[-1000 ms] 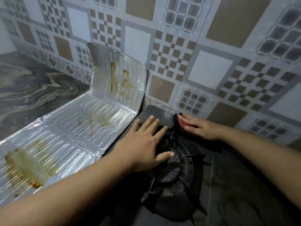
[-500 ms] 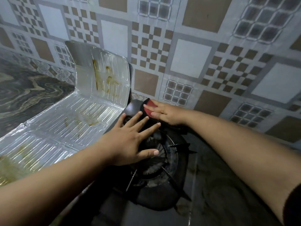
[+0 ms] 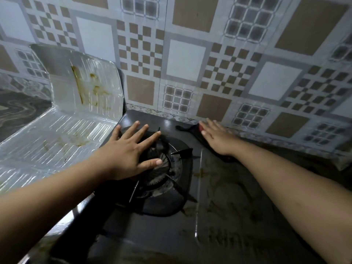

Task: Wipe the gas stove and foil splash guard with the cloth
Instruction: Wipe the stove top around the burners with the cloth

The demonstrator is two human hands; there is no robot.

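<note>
The dark gas stove (image 3: 224, 212) fills the lower middle, its top smeared with brown stains. My left hand (image 3: 131, 153) lies flat with fingers spread on the burner grate (image 3: 171, 168), holding nothing. My right hand (image 3: 215, 137) presses flat on a dark cloth with a red patch (image 3: 190, 130) at the stove's back edge by the wall. The foil splash guard (image 3: 62, 128) lies folded to the left of the stove, one panel upright, streaked with brown grease.
A patterned tile wall (image 3: 186, 60) rises right behind the stove. A marbled dark countertop (image 3: 17, 111) lies at the far left beyond the foil. The stove's front left edge (image 3: 76, 212) runs diagonally under my left forearm.
My right hand has slid the cloth to the right along the stove's back edge, away from the back left corner. My left hand stays on the burner grate.
</note>
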